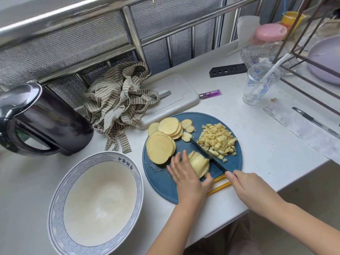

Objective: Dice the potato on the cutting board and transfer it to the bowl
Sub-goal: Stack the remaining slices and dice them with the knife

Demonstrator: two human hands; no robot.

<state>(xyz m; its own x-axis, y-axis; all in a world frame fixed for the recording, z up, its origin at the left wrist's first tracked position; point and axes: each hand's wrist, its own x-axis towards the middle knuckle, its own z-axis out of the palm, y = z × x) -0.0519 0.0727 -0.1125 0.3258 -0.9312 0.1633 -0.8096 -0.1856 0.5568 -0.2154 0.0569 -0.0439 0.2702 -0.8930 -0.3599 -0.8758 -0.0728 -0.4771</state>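
Our right hand (246, 186) grips the knife (206, 153) just beyond our left hand (187, 178) clasping the potato stack (199, 164), so sliding slices risk a nicked finger.

White counter (257, 144), grey floor (309, 181) at rt. Steel bars (131, 32) behind, backed w/ silver foil panels (64, 46). Metal frame rack (294, 39) rt. Soft, even light.

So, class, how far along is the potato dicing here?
Done: a pile of diced potato lies on the cutting board. In hand: the left hand holds a stack of slices while the right hand cuts it with the knife. Left: the round slices are uncut, and the bowl holds no potato.
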